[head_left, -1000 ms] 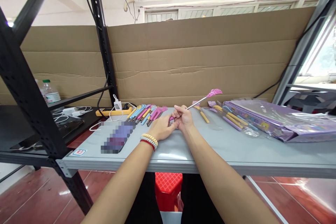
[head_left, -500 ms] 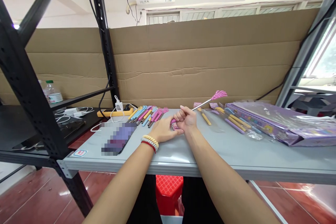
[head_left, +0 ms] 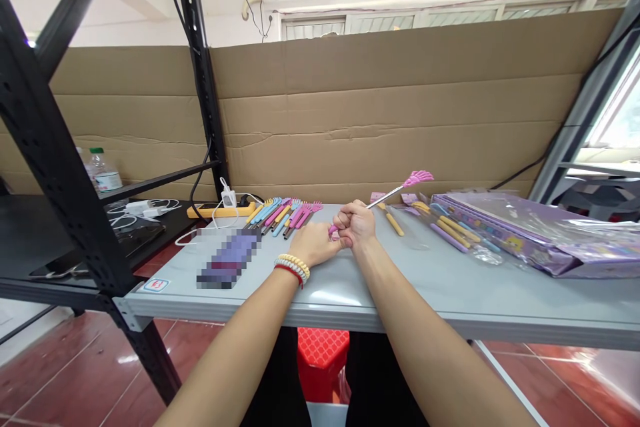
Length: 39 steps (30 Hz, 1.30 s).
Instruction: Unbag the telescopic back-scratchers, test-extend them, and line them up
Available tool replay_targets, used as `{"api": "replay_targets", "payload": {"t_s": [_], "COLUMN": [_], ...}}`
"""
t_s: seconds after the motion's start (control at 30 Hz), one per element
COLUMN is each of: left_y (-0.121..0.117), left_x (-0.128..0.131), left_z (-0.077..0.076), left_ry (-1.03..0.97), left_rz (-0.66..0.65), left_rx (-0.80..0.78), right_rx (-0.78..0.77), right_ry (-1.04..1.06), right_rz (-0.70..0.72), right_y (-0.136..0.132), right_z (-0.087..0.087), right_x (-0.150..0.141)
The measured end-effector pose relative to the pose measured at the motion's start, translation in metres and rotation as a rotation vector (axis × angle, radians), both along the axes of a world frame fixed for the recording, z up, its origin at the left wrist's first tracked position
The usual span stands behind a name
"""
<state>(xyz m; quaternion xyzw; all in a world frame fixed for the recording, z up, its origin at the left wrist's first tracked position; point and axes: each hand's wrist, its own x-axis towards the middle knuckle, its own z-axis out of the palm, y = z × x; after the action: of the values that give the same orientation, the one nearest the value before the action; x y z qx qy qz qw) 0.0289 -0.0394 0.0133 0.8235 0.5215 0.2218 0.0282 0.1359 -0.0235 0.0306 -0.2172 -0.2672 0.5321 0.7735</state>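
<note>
A pink back scratcher with a small hand-shaped head and a metal rod slants up to the right above the table. My right hand is wrapped around it where the rod meets the handle. Beside it, my left hand is closed at the pink handle's lower end, its thumb against my right hand; its other fingers are partly hidden. A pile of back scratchers in pink, blue and yellow lies just beyond my left hand. To the right of my hands is a yellow back scratcher beside clear plastic.
A phone lies left on the grey table, near a yellow power strip with white cables. At right are bagged back scratchers and a purple package. Cardboard stands behind; a black shelf post rises left.
My left hand has shifted slightly right and its fingers have curled in closer to my right hand. The back scratcher keeps nearly the same slant. The view has moved slightly.
</note>
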Motion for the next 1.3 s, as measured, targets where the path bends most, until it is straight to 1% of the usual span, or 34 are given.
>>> {"api": "replay_targets", "payload": {"t_s": [0.17, 0.4, 0.5, 0.6, 0.7, 0.83, 0.93, 1.13, 1.2, 1.3], "left_y": [-0.002, -0.003, -0.002, -0.003, -0.003, -0.003, -0.003, -0.001, -0.001, -0.002], "left_x": [0.002, 0.007, 0.009, 0.007, 0.003, -0.002, -0.001, -0.002, -0.003, -0.002], "left_z": [0.002, 0.004, 0.003, 0.001, -0.001, -0.001, 0.0, 0.0, 0.001, 0.001], "left_ry": [0.03, 0.032, 0.036, 0.053, 0.063, 0.015, 0.025, 0.028, 0.034, 0.018], "left_rz": [0.046, 0.105, 0.122, 0.125, 0.094, 0.003, -0.06, -0.071, -0.072, -0.115], "left_rx": [0.005, 0.009, 0.013, 0.048, 0.081, 0.142, 0.181, 0.255, 0.258, 0.246], "right_rx": [-0.044, -0.071, -0.079, -0.066, -0.037, 0.002, 0.033, 0.093, 0.113, 0.12], "right_ry": [0.024, 0.078, 0.108, 0.128, 0.124, 0.113, 0.092, -0.007, -0.024, 0.001], "right_rz": [-0.063, -0.094, -0.117, -0.095, -0.029, 0.059, 0.086, 0.175, 0.176, 0.125], "right_y": [-0.001, -0.002, 0.0, 0.003, 0.006, 0.006, 0.003, -0.001, -0.001, 0.001], "right_z": [0.003, 0.007, 0.006, 0.002, -0.002, -0.004, -0.003, -0.001, -0.002, -0.003], "right_x": [-0.001, 0.002, 0.005, 0.008, 0.01, 0.012, 0.012, 0.004, 0.002, 0.002]}}
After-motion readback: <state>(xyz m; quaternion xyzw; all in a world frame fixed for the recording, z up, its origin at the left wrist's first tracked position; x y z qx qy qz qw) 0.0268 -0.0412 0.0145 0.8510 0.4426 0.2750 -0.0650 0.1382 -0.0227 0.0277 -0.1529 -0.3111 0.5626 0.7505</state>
